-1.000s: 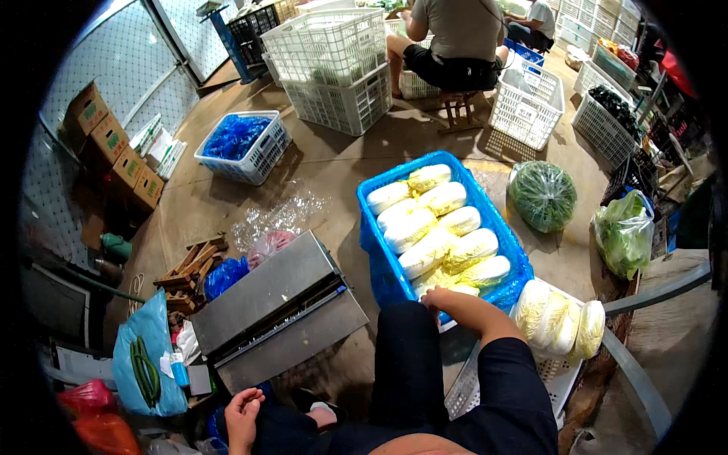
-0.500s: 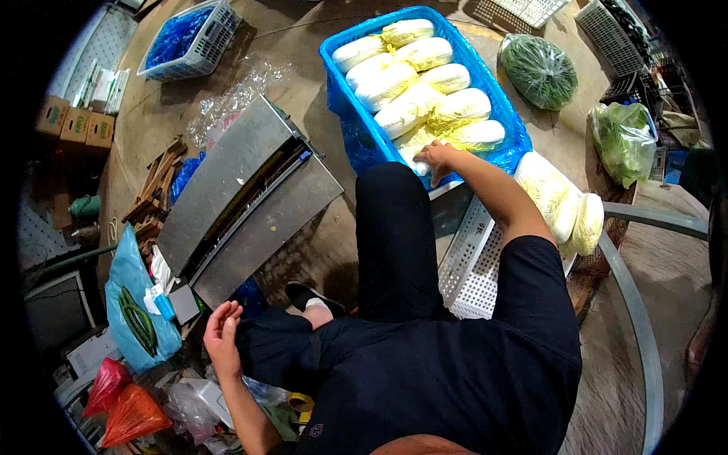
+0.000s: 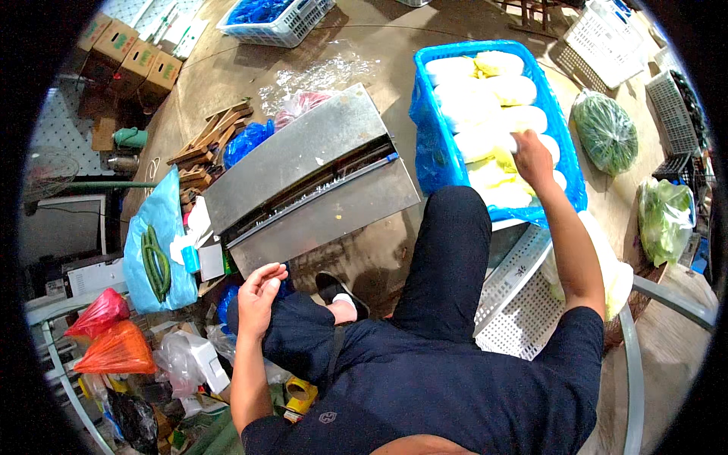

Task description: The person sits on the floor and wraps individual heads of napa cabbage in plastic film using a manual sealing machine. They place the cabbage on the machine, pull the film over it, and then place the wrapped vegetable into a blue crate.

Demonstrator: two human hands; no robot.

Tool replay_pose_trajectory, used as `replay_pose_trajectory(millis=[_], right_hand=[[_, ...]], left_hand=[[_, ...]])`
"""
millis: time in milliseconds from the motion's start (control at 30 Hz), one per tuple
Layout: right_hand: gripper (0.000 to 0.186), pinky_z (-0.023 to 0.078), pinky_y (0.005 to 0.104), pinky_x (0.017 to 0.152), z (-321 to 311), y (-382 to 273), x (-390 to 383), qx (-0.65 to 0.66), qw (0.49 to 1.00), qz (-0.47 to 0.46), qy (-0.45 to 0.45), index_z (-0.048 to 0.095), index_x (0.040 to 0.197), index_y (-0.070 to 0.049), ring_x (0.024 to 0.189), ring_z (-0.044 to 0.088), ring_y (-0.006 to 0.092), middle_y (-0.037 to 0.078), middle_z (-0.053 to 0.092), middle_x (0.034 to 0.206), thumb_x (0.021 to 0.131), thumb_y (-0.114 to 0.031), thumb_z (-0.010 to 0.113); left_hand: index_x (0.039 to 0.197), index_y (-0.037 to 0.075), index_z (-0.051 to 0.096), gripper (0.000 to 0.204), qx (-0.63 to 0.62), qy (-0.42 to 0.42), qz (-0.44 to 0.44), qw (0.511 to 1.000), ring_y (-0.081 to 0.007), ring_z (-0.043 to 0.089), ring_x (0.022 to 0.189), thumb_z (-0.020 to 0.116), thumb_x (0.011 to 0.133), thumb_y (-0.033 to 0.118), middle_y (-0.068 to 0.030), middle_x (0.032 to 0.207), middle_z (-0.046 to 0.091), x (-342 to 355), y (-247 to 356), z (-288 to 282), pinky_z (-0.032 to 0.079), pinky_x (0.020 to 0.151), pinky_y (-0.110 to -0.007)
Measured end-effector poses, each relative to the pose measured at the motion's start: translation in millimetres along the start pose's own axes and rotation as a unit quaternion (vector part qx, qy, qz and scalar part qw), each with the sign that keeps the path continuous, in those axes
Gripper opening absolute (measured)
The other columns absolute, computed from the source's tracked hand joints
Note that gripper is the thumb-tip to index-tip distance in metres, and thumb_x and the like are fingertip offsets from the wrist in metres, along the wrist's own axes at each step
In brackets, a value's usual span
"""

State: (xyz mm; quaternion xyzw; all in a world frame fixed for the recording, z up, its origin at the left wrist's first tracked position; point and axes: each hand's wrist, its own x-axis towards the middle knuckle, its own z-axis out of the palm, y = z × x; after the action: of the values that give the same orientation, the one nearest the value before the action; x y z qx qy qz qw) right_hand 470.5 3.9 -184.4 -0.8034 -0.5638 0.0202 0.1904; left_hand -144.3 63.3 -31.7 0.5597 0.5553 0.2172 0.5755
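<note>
Napa cabbages (image 3: 523,119), white with yellow leafy ends, lie in rows in a crate lined with blue plastic (image 3: 436,163). Bright light washes out much of their surface. My right hand (image 3: 533,158) reaches over the crate's right half, fingers curled in among the cabbages. Whatever those fingers grip is hidden. My left hand (image 3: 260,297) hovers above my left knee, loosely bent with fingers apart and nothing in it. More cabbages (image 3: 607,262) rest on a white perforated crate (image 3: 523,311) beside my right arm.
A grey metal wrapping machine (image 3: 311,186) stands left of the blue-lined crate. Bagged greens (image 3: 605,133) and bagged leafy vegetables (image 3: 666,220) sit to the right. Cucumbers (image 3: 155,262) lie on a blue bag at left. A metal rail (image 3: 631,379) curves at lower right.
My right hand has moved from the crate's near edge farther in, and its spread fingers are now curled. My left hand stays raised and empty. The whole view has shifted.
</note>
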Motion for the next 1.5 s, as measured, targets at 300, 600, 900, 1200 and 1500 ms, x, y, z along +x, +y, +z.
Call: replay_pose_trajectory(millis=[300,600,900,1200,1500], right_hand=[[0.077,0.050,0.0410,0.103,-29,-146,94,0.593,0.802,0.041,-0.056,0.039,0.152,-0.005,0.126,0.057,0.0320,0.021,0.051,0.143,0.088,-0.025,0.077],[0.031,0.054,0.0462,0.087,96,14,13,0.060,0.973,0.074,-0.210,0.074,0.107,-0.010,0.097,0.070,0.0363,0.021,0.073,0.101,0.089,-0.031,0.062],[0.064,0.052,0.0449,0.096,138,19,-44,-0.019,0.886,-0.036,-0.462,0.065,0.128,-0.011,0.113,0.065,0.0353,0.017,0.069,0.123,0.079,-0.051,0.073],[0.074,0.055,0.0456,0.090,193,13,-35,-0.145,0.772,-0.127,-0.605,0.066,0.127,-0.015,0.108,0.068,0.0320,0.012,0.070,0.120,0.063,-0.044,0.088],[0.088,0.053,0.0504,0.093,125,0,-38,-0.150,0.861,-0.131,-0.467,0.059,0.131,-0.016,0.118,0.060,0.0399,0.018,0.063,0.124,0.053,-0.036,0.094]], left_hand=[[0.128,-0.003,0.060,0.033,0.041,0.009,0.018,0.999,-0.0218,0.065,0.114,0.060,0.098,0.011,-0.0134,0.125,0.067,5,10,5,0.049,0.101,-0.034],[0.131,-0.004,0.058,0.035,0.029,0.050,-0.033,0.998,-0.0221,0.065,0.115,0.059,0.101,0.014,-0.0145,0.127,0.066,-15,-25,-8,0.047,0.099,-0.033],[0.131,-0.003,0.059,0.035,0.053,0.020,-0.034,0.998,-0.0228,0.065,0.115,0.059,0.101,0.015,-0.0143,0.126,0.066,4,-21,4,0.048,0.097,-0.032],[0.132,-0.003,0.058,0.036,0.060,0.032,-0.041,0.997,-0.0224,0.065,0.115,0.059,0.101,0.015,-0.0143,0.126,0.066,1,-11,11,0.048,0.098,-0.032],[0.132,-0.004,0.057,0.038,0.056,0.042,-0.038,0.997,-0.0214,0.065,0.115,0.060,0.100,0.016,-0.0145,0.127,0.066,-5,-17,2,0.047,0.098,-0.032]])
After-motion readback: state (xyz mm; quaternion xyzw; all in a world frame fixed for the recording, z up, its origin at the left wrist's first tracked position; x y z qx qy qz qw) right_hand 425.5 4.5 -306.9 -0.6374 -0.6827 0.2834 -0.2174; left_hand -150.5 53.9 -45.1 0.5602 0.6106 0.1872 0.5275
